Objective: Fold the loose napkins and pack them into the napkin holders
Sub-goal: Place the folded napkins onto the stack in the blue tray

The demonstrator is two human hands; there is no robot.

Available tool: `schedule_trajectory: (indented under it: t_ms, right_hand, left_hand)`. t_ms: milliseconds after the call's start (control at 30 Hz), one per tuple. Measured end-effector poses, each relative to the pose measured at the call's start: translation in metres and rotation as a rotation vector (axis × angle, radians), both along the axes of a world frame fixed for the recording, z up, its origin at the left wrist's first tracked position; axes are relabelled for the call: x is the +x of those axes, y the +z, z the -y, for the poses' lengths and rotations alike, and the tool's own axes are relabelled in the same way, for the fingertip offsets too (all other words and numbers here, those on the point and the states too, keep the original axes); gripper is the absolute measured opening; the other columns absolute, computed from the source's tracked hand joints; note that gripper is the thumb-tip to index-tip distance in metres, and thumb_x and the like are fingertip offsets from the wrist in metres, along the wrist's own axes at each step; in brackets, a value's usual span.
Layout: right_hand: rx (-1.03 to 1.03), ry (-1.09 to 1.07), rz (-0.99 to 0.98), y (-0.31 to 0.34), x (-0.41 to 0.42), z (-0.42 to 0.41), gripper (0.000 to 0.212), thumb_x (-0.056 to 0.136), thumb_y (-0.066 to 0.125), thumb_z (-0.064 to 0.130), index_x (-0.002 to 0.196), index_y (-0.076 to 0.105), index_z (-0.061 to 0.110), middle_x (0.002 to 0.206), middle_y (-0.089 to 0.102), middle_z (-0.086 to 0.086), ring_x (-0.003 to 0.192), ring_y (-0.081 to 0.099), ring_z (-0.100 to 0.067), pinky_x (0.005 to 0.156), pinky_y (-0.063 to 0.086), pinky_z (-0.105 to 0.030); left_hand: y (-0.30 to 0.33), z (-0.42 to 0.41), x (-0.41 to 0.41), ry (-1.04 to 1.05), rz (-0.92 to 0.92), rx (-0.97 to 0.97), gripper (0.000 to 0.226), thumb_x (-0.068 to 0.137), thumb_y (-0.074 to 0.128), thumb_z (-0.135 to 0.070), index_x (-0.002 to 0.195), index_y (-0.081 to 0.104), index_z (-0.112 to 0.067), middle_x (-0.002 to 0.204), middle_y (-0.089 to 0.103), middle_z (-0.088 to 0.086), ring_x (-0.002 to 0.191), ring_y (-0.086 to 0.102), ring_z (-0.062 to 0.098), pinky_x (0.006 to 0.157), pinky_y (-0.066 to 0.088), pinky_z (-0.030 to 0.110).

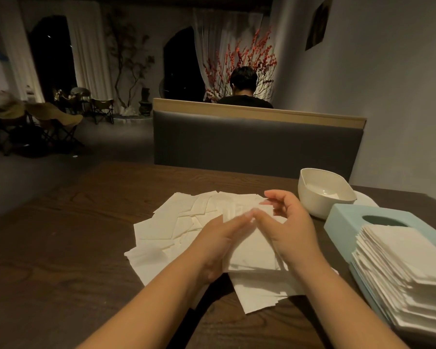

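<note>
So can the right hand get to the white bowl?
Probably yes. The right hand is on the napkins, the white bowl sits just beyond it, and only bare table lies between them.
</note>
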State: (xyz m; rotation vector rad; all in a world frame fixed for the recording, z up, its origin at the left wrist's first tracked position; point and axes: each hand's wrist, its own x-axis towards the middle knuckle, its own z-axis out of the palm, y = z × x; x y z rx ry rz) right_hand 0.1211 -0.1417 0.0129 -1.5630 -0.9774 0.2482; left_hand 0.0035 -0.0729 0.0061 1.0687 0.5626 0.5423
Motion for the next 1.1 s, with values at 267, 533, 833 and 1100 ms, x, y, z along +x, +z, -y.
schedule_trajectory:
  t_ms: [267, 533, 833, 1100]
  right_hand:
    - [-0.199, 0.355, -0.556, 0.019, -0.003, 0.028, 0.03, 0.083, 0.072, 0.029, 0.109, 0.065, 0.017, 0.097, 0.074, -0.006, 0.083, 0.071, -0.02, 0.066, 0.059, -0.03]
    - [-0.034, 0.276, -0.719, -0.001, 0.001, 0.082, 0.021, 0.09, 0.062, 0.001, 0.108, 0.068, 0.01, 0.097, 0.077, -0.007, 0.084, 0.075, -0.018, 0.065, 0.061, -0.031]
    - [-0.057, 0.186, -0.294, -0.031, 0.0, 0.142, 0.03, 0.088, 0.065, 0.006, 0.114, 0.056, 0.017, 0.106, 0.074, 0.002, 0.096, 0.071, -0.01, 0.076, 0.059, -0.026]
    - [-0.215, 0.123, 0.052, -0.034, -0.001, 0.14, 0.055, 0.083, 0.077, 0.015, 0.126, 0.049, 0.034, 0.12, 0.054, 0.022, 0.11, 0.053, 0.005, 0.079, 0.043, -0.006]
  left_hand:
    - [0.009, 0.018, 0.003, 0.2, 0.272, -0.131, 0.018, 0.099, 0.06, -0.025, 0.115, 0.066, -0.021, 0.104, 0.077, 0.01, 0.097, 0.074, 0.03, 0.09, 0.057, 0.051]
    - [-0.006, 0.05, -0.019, 0.198, 0.155, 0.099, 0.021, 0.092, 0.067, -0.022, 0.113, 0.067, -0.027, 0.104, 0.076, -0.002, 0.1, 0.068, 0.022, 0.079, 0.058, 0.038]
    - [-0.031, 0.081, -0.04, -0.002, -0.066, 0.63, 0.061, 0.088, 0.075, -0.027, 0.134, 0.043, -0.051, 0.123, 0.06, -0.019, 0.111, 0.064, 0.006, 0.092, 0.058, 0.032]
    - [-0.028, 0.101, -0.024, -0.053, -0.192, 0.835, 0.083, 0.089, 0.064, -0.013, 0.142, 0.015, -0.054, 0.114, 0.048, -0.016, 0.092, 0.06, 0.005, 0.084, 0.052, 0.02]
